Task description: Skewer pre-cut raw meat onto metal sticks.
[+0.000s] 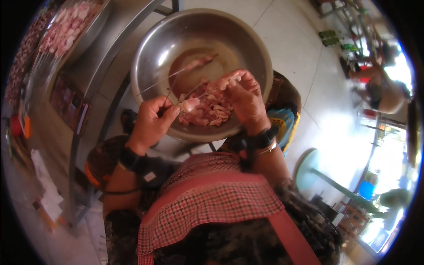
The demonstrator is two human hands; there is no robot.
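Both of my hands are above a large stainless steel bowl [155,49]. My left hand [158,118] pinches a pale piece of raw meat [189,104] between thumb and fingers. A thin skewer [208,94] runs from this piece towards my right hand [246,96], whose fingers grip another piece of raw meat [228,81] near the skewer's other end. Below them a heap of cut raw meat [212,112] lies in the near part of the bowl. A skewer with meat threaded on it [198,63] rests farther back, its bare end reaching the left rim.
On the left, a metal table [116,49] holds a tray with many meat skewers [66,26]. A patterned cloth or bag [281,124] is right of the bowl. A round-based stand [306,169] is on the tiled floor; a person [381,82] is at far right.
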